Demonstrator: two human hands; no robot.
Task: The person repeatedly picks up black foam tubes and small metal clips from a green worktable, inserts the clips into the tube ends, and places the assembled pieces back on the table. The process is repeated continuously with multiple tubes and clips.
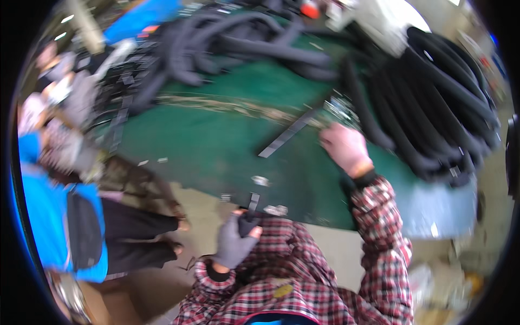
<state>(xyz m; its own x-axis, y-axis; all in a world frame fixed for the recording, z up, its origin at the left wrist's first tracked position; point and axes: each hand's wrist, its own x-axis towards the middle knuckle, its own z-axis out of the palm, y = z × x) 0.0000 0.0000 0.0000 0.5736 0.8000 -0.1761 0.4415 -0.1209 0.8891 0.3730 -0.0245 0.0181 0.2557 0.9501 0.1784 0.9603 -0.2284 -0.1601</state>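
Note:
My left hand point(235, 244), in a grey glove that leaves the fingertips bare, is closed near the table's front edge. It grips a black strap point(249, 221) with a lighter grey end that sticks up toward the table. My right hand point(344, 149) looks pale pink and reaches over the green table point(216, 146). Its fingers are smeared by motion, beside a small heap of shiny clear or metallic pieces point(341, 108). A dark flat strip with grey marks point(287, 134) lies slanting on the table to the left of that hand.
Black padded tubes point(428, 103) are bundled at the right of the table, with more dark grey tubes point(216, 46) heaped at the back. Small whitish bits point(260, 180) lie near the front edge. A person in blue point(81, 227) stands at the left, others beyond.

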